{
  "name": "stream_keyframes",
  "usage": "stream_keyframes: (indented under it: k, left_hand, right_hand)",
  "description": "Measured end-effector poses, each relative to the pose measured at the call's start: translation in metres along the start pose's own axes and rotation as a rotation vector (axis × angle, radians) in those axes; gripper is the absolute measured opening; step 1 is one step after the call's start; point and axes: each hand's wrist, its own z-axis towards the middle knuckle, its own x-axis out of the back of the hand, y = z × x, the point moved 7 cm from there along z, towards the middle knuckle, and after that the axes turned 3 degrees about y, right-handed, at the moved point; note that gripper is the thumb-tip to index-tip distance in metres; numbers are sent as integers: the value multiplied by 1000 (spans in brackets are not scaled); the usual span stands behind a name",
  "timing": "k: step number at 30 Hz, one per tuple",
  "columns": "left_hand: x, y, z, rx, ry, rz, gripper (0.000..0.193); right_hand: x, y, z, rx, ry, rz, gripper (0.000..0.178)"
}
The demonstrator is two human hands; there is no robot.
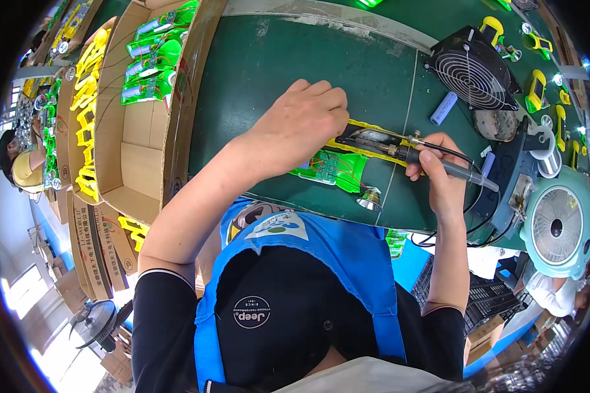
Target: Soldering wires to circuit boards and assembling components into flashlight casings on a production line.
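My right hand (442, 173) grips a soldering iron (465, 173) like a pen. The iron's tip reaches into a long yellow plastic casing (400, 162) with a dark inside, lying on the green bench. At the casing's left end, my left hand (305, 118) is closed over it with knuckles up; its fingertips are mostly hidden. Just nearer to me lies a green half-shell (353, 171) with a circuit board and red wires. A small silver reflector cup (369, 199) sits at its right end.
A cardboard box (134, 131) at left holds green shells with boards; yellow frames (87, 118) line its outer side. To the right are a black fan (472, 72), a blue battery cell (444, 108), a solder spool (548, 157) and a mint fan (558, 223). A co-worker (27, 167) sits far left.
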Motion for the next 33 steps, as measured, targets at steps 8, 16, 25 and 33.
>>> stream_keyframes:
  k: [8,16,25,33]
  left_hand:
    - [0,3,1,-59,3,69,6]
    - [1,4,3,-49,9,63,6]
    - [1,4,3,-63,3,103,9]
    - [2,5,4,-58,-13,79,5]
  right_hand:
    - [-2,0,2,-31,-20,-32,25]
    - [-4,1,2,-21,-76,-4,13]
    - [6,-3,-5,41,-25,-15,16]
    - [25,12,-27,271,186,218,30]
